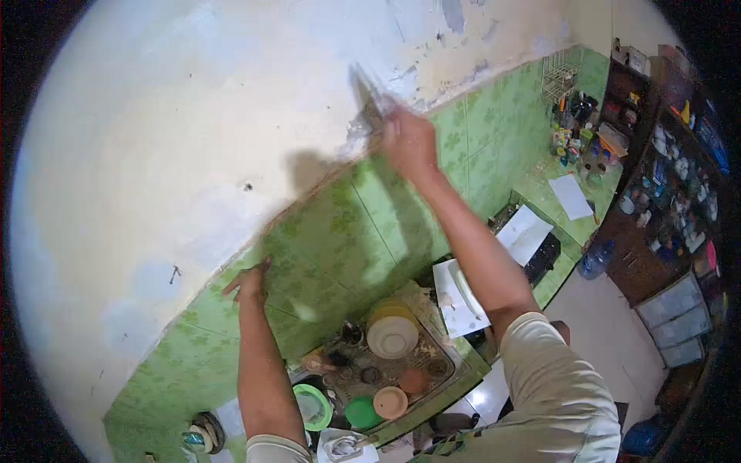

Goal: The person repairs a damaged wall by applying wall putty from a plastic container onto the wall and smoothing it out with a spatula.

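Observation:
My right hand (409, 143) is closed around a thin flat tool (369, 89), blurred by motion, whose exact kind I cannot make out. The tool lies near the pale wall (231, 100), just above the edge of the green tiles (478, 147), where the paint is chipped. Lower and to the left, my left hand (249, 284) rests against the tiles near their top edge, fingers apart and holding nothing.
Below is a counter with bowls (392, 337), a green basin (312, 407) and cups. Farther right are a stove (544, 258) partly under white sheets, a wire rack (560, 76), jars and crowded shelves. A nail (175, 274) sticks out of the wall.

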A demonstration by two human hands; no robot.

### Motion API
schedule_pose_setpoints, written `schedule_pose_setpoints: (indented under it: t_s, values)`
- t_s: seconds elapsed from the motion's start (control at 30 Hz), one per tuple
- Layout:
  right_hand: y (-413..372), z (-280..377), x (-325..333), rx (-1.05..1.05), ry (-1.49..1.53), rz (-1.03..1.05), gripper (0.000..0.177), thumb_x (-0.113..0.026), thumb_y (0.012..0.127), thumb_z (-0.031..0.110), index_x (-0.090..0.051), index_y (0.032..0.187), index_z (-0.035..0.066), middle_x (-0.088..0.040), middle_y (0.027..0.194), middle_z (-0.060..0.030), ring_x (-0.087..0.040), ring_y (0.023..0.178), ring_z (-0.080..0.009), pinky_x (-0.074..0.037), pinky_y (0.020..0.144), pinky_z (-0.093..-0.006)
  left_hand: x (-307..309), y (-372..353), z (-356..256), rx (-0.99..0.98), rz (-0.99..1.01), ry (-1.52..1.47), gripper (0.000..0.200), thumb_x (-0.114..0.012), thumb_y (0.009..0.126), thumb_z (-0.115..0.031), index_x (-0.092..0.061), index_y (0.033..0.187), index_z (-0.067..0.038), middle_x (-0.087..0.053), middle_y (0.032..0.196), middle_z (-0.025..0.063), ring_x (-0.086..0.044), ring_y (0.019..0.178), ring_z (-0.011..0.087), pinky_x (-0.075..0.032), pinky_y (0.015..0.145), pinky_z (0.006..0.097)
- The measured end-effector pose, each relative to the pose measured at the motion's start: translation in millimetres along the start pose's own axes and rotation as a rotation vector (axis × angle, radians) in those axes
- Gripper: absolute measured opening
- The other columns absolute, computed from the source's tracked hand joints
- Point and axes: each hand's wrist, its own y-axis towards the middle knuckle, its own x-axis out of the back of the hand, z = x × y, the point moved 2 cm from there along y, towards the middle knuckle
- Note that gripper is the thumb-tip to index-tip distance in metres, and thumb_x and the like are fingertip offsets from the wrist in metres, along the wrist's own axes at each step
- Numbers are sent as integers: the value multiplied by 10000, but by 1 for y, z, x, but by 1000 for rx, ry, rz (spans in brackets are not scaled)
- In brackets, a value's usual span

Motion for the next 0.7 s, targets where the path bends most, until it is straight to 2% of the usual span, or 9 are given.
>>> schedule_pose_setpoints:
  t_s: [0.07,0.1,0.2,0.23,0.33,0.37,0.53,0.6,0.7]
  values:
    - [34,-41,14,4,8,-311,367,-532,818,72,-621,1173,45,-652,823,-233,-645,748,-371,-515,675,-432,6,-13,-4,140,62,-1225,515,-445,966,-407,-348,1443,-239,-217,1523,185,-170,1342,546,-134,1053,663]
    - [49,-63,4,5,15,-319,367,-532,818,72,-621,1173,45,-652,823,-233,-645,748,-371,-515,675,-432,55,-47,-29,395,73,-1625,604,-547,917,-405,-352,1442,-180,-209,1526,187,-7,1377,523,-126,1086,602]
    - [65,-83,-28,-222,-148,-26,277,-545,801,163,-661,1011,24,-637,813,-258,-632,752,-409,-508,683,-480,134,-100,-59,235,166,-969,729,-654,854,-378,-338,1435,-72,-215,1510,235,83,1382,494,-93,1108,552]
    - [56,-77,-51,-198,-25,-122,221,-548,784,168,-665,903,23,-635,785,-250,-627,745,-413,-501,675,-491,17,-24,-20,361,-105,-1451,787,-706,818,-353,-334,1419,-8,-208,1474,322,56,1378,504,-60,1107,557]
    - [12,-36,-103,13,-54,196,168,-576,749,157,-652,817,23,-594,661,-211,-609,659,-400,-489,617,-470,62,-55,-42,583,-115,-1507,813,-716,807,-360,-324,1419,5,-190,1439,391,57,1370,521,-21,1107,557]
    - [-13,-12,-97,288,35,107,173,-547,781,154,-658,840,35,-603,668,-209,-625,688,-376,-493,638,-467,50,-41,-19,363,128,-1232,834,-705,808,-398,-315,1420,13,-177,1436,401,42,1370,526,-27,1099,574]
    - [-40,43,-53,249,213,317,259,-524,848,92,-639,1077,53,-660,899,-207,-650,767,-355,-528,704,-432,57,-47,-29,509,-41,-1572,918,-668,818,-476,-287,1358,161,-220,1443,369,20,1376,517,-26,1093,589]
    - [-20,10,-46,196,91,260,316,-511,863,71,-625,1158,65,-664,872,-201,-658,745,-325,-536,662,-399,86,-62,-32,412,166,-1434,948,-684,811,-467,-268,1334,206,-203,1457,355,24,1387,495,-24,1098,580]
    - [25,-43,2,90,97,-173,321,-530,822,86,-630,1120,24,-647,817,-221,-652,744,-351,-516,653,-397,68,-61,-39,463,-3,-1487,998,-649,817,-525,-214,1371,182,-126,1470,365,41,1390,487,-3,1095,580]
